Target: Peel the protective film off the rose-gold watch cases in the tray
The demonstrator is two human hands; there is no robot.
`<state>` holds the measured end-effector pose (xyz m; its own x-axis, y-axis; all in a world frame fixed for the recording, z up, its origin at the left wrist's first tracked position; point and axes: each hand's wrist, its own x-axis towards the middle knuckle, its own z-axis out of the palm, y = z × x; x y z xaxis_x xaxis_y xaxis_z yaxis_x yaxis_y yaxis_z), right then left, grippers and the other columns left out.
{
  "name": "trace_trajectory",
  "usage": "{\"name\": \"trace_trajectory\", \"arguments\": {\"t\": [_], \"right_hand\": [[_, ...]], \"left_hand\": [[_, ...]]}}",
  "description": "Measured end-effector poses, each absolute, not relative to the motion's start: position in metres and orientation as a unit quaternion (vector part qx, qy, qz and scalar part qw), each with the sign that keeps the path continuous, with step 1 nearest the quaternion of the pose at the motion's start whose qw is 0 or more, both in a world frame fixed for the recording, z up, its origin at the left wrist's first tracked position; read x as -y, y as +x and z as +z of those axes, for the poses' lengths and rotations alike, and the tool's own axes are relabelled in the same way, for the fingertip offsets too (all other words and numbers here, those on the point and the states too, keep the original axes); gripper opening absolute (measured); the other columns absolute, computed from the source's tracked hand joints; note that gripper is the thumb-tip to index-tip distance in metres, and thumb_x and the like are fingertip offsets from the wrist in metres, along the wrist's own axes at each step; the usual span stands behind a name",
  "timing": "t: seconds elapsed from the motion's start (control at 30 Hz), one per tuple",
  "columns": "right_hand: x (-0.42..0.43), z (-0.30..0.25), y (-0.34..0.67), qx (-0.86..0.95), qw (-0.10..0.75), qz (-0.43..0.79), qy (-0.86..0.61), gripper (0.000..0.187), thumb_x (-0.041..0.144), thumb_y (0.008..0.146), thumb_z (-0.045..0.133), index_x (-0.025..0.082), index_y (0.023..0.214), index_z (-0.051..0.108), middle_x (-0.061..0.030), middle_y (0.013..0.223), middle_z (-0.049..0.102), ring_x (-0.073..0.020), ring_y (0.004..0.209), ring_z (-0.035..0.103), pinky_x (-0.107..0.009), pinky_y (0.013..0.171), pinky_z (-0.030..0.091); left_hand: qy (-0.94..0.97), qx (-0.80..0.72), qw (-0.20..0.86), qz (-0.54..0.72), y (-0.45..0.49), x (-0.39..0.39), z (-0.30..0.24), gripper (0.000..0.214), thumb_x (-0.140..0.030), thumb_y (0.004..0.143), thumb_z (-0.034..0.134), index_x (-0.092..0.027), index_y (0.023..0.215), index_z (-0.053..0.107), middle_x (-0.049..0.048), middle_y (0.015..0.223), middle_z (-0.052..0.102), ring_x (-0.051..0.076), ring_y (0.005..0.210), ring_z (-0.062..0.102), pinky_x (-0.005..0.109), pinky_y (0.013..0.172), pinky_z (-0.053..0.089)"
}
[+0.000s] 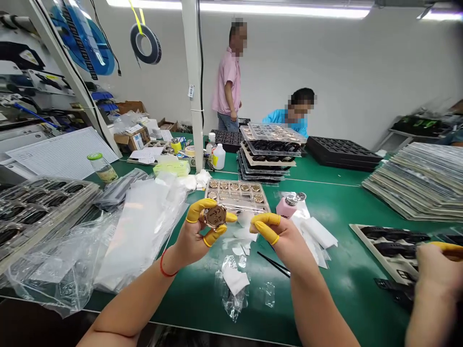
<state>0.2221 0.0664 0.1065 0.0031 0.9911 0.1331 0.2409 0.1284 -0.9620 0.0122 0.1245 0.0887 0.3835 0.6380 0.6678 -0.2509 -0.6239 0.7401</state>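
Observation:
My left hand (197, 231), with yellow finger cots, pinches a round gold-coloured disc part (214, 216) and holds it up above the green table (325, 289). My right hand (280, 236), also in yellow cots, is raised just right of the disc with fingers curled together; nothing shows in them. Just behind my hands lies a clear tray (237, 195) holding several similar gold discs. A pink dispenser bottle (287, 206) stands right of that tray. Black tweezers (274, 264) lie on the table under my right hand.
Clear plastic bags (137, 231) pile up at left beside trays of dark parts (32, 212). White wipes (318, 231) and small wrappers (235, 284) litter the middle. Stacked trays (269, 154) stand behind, stacked sheets (419, 180) at right. A co-worker's hand (439, 272) reaches over a tray (388, 243) at right. Two people are at the back.

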Motion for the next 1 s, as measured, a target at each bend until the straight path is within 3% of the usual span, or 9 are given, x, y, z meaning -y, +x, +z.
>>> {"name": "trace_trajectory", "arguments": {"t": [0.17,0.23,0.33,0.47,0.6,0.7,0.77,0.87,1.0], "right_hand": [[-0.073,0.100,0.227,0.592,0.439,0.390,-0.552,0.024,0.043,0.082,0.057,0.020,0.084,0.066,-0.0037,0.084,0.066,-0.0184,0.081,0.061,-0.034,0.077,0.049],[-0.075,0.099,0.231,0.608,0.432,0.275,-0.606,0.022,0.038,0.084,0.055,0.020,0.092,0.066,-0.0047,0.087,0.067,-0.0196,0.083,0.060,-0.036,0.077,0.048],[-0.078,0.097,0.228,0.649,0.375,0.004,-0.662,0.023,0.025,0.087,0.049,0.017,0.101,0.065,-0.0091,0.088,0.065,-0.0235,0.085,0.055,-0.039,0.075,0.044],[-0.076,0.090,0.205,0.744,0.200,-0.150,-0.619,0.019,0.009,0.081,0.052,0.016,0.072,0.066,-0.0090,0.071,0.060,-0.0228,0.074,0.049,-0.036,0.064,0.040],[-0.067,0.077,0.182,0.755,0.143,-0.204,-0.606,0.026,0.001,0.072,0.058,0.017,0.052,0.057,-0.0065,0.058,0.052,-0.0215,0.067,0.047,-0.035,0.057,0.036],[-0.057,0.077,0.176,0.775,0.158,-0.182,-0.585,0.020,0.005,0.074,0.059,0.017,0.059,0.061,-0.0066,0.061,0.053,-0.0210,0.066,0.047,-0.035,0.057,0.039],[-0.053,0.084,0.182,0.807,0.192,-0.100,-0.550,0.005,0.016,0.079,0.061,0.017,0.079,0.066,-0.0071,0.073,0.059,-0.0209,0.069,0.049,-0.035,0.058,0.043],[-0.054,0.096,0.200,0.798,0.301,-0.001,-0.522,0.025,0.025,0.085,0.057,0.019,0.110,0.060,-0.0074,0.096,0.060,-0.0196,0.084,0.054,-0.033,0.068,0.050],[-0.070,0.098,0.225,0.699,0.453,-0.012,-0.553,0.025,0.020,0.087,0.054,0.027,0.111,0.057,-0.0052,0.110,0.057,-0.0196,0.103,0.053,-0.039,0.090,0.046]], "left_hand": [[0.651,-0.241,0.430,0.577,0.010,-0.130,0.082,0.040,-0.020,0.082,0.063,-0.027,0.114,0.041,0.0027,0.102,0.066,0.018,0.094,0.068,0.033,0.088,0.053],[0.649,-0.285,0.408,0.576,0.006,-0.131,0.077,0.041,-0.020,0.082,0.062,-0.025,0.117,0.040,0.0041,0.105,0.064,0.018,0.094,0.068,0.034,0.090,0.052],[0.700,-0.306,0.346,0.545,0.009,-0.129,0.069,0.044,-0.021,0.084,0.059,-0.024,0.122,0.037,0.0070,0.109,0.061,0.020,0.095,0.067,0.035,0.088,0.052],[0.826,-0.254,0.275,0.422,0.027,-0.122,0.067,0.042,-0.020,0.084,0.055,-0.022,0.123,0.038,0.0079,0.100,0.065,0.024,0.094,0.066,0.036,0.084,0.053],[0.820,-0.290,0.319,0.375,0.041,-0.127,0.065,0.034,-0.019,0.086,0.049,-0.018,0.119,0.042,0.0068,0.086,0.067,0.025,0.090,0.067,0.038,0.083,0.053],[0.777,-0.331,0.366,0.391,0.039,-0.137,0.061,0.028,-0.021,0.087,0.051,-0.018,0.115,0.046,0.0076,0.090,0.068,0.025,0.096,0.065,0.040,0.088,0.051],[0.745,-0.338,0.399,0.413,0.036,-0.142,0.061,0.027,-0.024,0.087,0.054,-0.018,0.113,0.048,0.0079,0.097,0.067,0.024,0.099,0.065,0.039,0.089,0.051],[0.701,-0.293,0.466,0.453,0.029,-0.146,0.068,0.038,-0.026,0.082,0.063,-0.021,0.116,0.047,0.0069,0.104,0.066,0.022,0.095,0.067,0.036,0.087,0.054],[0.675,-0.211,0.540,0.456,0.022,-0.144,0.077,0.043,-0.020,0.077,0.069,-0.026,0.115,0.048,0.0035,0.105,0.065,0.019,0.089,0.069,0.031,0.083,0.056]]}}
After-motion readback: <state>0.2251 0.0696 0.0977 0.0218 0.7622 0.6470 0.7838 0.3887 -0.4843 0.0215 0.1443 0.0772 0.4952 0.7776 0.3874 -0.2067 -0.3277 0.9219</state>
